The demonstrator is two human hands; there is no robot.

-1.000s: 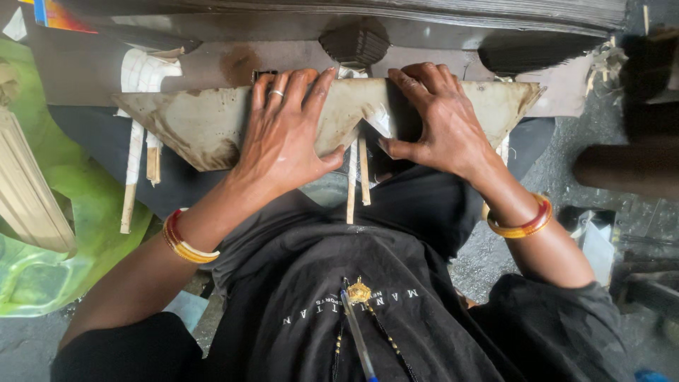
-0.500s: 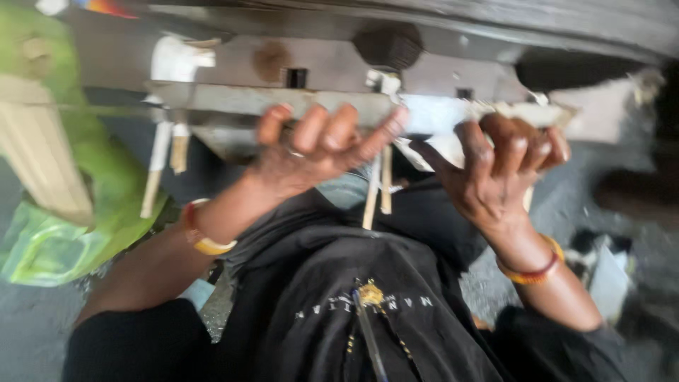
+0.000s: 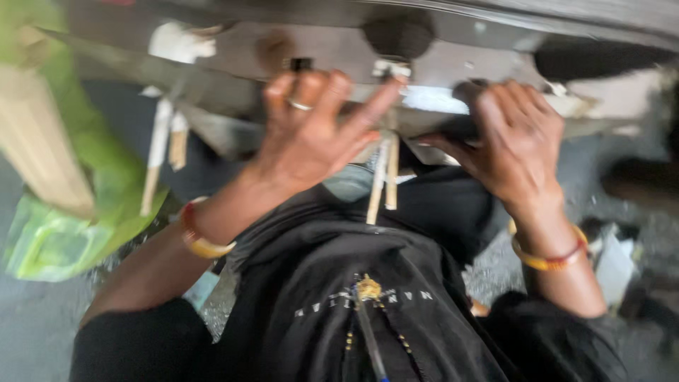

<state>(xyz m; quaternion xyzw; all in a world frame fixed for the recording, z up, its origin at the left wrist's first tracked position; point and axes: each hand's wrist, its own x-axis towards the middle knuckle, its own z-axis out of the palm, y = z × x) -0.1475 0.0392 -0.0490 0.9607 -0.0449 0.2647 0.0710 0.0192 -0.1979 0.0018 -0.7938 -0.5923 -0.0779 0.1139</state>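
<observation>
Both hands sit at the near edge of the metal bench (image 3: pixel 339 53), and their grips differ. My left hand (image 3: pixel 311 138) is lifted with the fingers (image 3: pixel 378 99) spread wide and fanned upward, pinching nothing; a ring shows on one finger, and the fingertips reach up over the bench edge. My right hand (image 3: pixel 513 145) is curled, fingers bent down over the pale sheet (image 3: pixel 442 102) that lies along that edge, thumb tucked beneath toward the centre. Motion blur keeps me from telling how tightly it clamps.

The sheet runs along the near edge of the bench, between the two hands and under the right one. Just below it, two thin wooden sticks (image 3: pixel 383 177) hang down side by side between the hands. More sticks (image 3: pixel 157 159) hang near the bench's left end. On the bench top, toward the far edge, stands a dark round knob (image 3: pixel 399 35).

Off the left end leans a green bag (image 3: pixel 67 212) with a pale wooden slat (image 3: pixel 39 141) resting against it. A bangle circles each wrist, above black clothing (image 3: pixel 353 297).
</observation>
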